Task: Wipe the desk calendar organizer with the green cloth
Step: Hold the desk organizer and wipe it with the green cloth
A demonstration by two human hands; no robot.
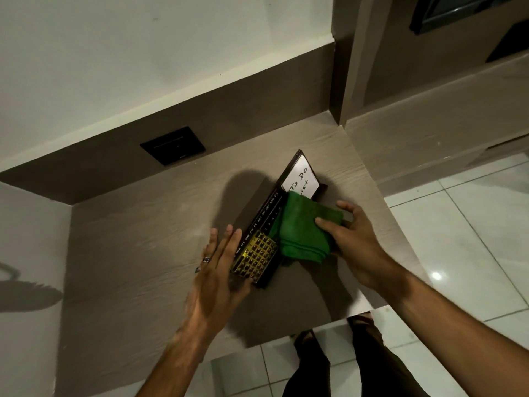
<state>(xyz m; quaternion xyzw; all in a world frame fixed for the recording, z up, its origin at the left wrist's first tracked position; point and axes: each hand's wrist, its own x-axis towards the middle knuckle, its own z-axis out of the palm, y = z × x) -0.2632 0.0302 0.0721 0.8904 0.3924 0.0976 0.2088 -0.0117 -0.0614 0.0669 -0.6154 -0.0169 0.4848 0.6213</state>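
Observation:
The desk calendar organizer [259,250] is a dark board with a strip of month names, a gold day grid and a white "To Do List" panel; it stands slanted on the wooden desk [137,239]. My right hand [352,242] presses a folded green cloth [303,227] against the middle of its face, covering part of the date grid. My left hand [217,265], with a ring on one finger, lies flat and straight-fingered against the organizer's left edge near the gold grid.
A dark backsplash with a black wall socket [173,145] runs behind the desk. A side wall [28,253] closes the desk on the left. The desk's front edge [329,325] drops to a white tiled floor [472,239], where legs show below.

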